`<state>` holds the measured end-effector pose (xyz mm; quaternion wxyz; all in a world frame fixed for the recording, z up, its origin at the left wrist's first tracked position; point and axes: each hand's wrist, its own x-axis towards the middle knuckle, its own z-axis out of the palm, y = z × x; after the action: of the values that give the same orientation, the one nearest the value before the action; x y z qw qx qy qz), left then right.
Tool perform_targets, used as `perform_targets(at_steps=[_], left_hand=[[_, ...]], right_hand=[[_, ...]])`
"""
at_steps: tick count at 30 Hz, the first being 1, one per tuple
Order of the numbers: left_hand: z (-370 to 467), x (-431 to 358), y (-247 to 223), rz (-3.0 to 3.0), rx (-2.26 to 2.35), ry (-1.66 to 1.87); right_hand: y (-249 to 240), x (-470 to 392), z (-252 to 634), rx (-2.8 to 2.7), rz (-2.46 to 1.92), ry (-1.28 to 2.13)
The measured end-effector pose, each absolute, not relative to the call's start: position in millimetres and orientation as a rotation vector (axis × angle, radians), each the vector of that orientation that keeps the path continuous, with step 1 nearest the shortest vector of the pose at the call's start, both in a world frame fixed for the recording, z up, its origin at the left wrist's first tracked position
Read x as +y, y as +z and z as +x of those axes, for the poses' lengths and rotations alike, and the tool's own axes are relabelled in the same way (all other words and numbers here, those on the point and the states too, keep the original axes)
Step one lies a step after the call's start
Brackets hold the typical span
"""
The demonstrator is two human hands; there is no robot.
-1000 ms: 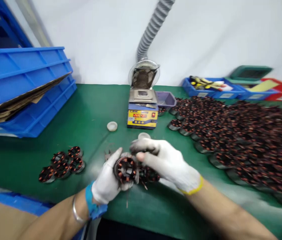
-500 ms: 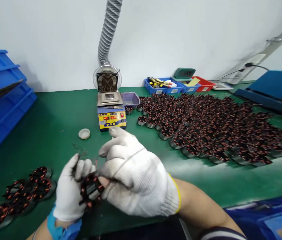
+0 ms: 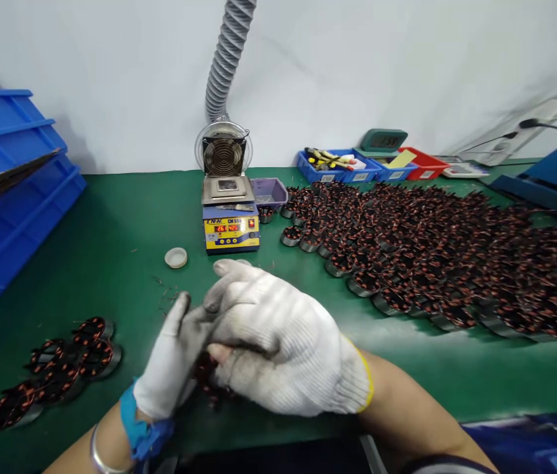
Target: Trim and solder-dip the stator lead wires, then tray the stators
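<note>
Stator (image 3: 205, 375) sits low in the frame, just left of centre, between the hands, blurred and mostly covered. The left hand (image 3: 168, 361) appears closed on its left side, thumb raised; the right hand (image 3: 286, 345) is bunched over it, thumb near the fingers, but whether it pinches anything is hidden. A loose hold on the left could drop it onto the worktop (image 3: 130, 214), and a hard pull from the right could bend its windings; with so little showing, its facing and axis cannot be told
</note>
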<state>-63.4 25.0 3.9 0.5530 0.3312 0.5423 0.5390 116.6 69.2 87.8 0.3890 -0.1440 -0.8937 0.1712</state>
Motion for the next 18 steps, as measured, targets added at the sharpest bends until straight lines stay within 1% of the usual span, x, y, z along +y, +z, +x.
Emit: perform_targets(at_steps=[3, 5, 6, 9, 10, 12, 13, 15, 18], left_hand=[[-53, 15, 5, 0.872, 1.206, 1.148], [-49, 10, 14, 0.956, 1.189, 1.127], [-48, 9, 20, 1.005, 1.239, 1.185], [-51, 13, 34, 1.074, 1.527, 1.5], [-53, 16, 37, 1.059, 1.561, 1.548], [-58, 21, 38, 0.963, 1.423, 1.453], [-60, 23, 36, 0.879, 1.283, 1.349], [-62, 26, 31, 0.678, 1.029, 1.157], [-59, 27, 18, 0.542, 0.908, 1.016]], right_hand=[[82, 71, 118, -2.236, -0.381, 0.429], [77, 73, 118, -2.169, -0.423, 0.496], [75, 75, 118, -2.096, -0.465, 0.573], [72, 83, 120, -1.743, -0.672, 0.934], [71, 87, 123, -1.611, -0.731, 1.034], [68, 98, 130, -1.463, -0.797, 1.15], [65, 103, 133, -1.468, -0.804, 1.173], [57, 112, 136, -1.673, -0.782, 1.209], [41, 112, 130, -2.177, -0.695, 1.143]])
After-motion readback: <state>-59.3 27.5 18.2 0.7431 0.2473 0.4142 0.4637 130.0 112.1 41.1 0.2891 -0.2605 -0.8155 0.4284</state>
